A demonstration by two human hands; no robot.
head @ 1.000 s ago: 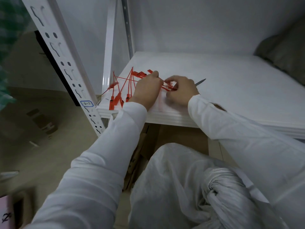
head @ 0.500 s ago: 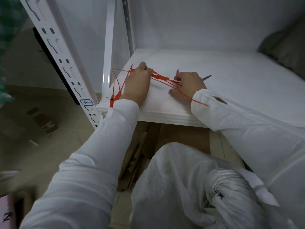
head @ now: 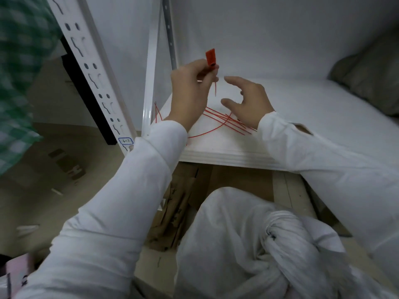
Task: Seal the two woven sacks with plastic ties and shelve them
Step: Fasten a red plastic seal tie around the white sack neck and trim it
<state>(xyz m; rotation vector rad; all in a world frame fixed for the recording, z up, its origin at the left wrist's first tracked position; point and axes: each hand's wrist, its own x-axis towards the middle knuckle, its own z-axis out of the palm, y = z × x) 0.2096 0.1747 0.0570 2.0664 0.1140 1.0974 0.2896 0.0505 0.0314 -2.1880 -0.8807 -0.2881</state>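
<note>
My left hand [head: 191,91] is raised above the white shelf board [head: 302,117] and pinches one red plastic tie [head: 210,58] upright, its flat tag on top and its thin tail hanging down. My right hand [head: 248,100] hovers just right of it, fingers spread and holding nothing. Several more red ties [head: 226,120] lie crossed on the shelf below my hands. A white woven sack [head: 248,244] with its neck twisted into a thick bunch stands below the shelf, in front of me.
White slotted shelf uprights [head: 95,74] rise at the left. A dark grey sack-like bundle [head: 371,72] lies at the shelf's far right. Flattened cardboard [head: 177,212] lies on the floor under the shelf. Green checked fabric [head: 19,72] hangs at the far left.
My left hand has lifted off the shelf with a single tie. My right hand has let go of the bundle of ties and opened; the others stay on the board.
</note>
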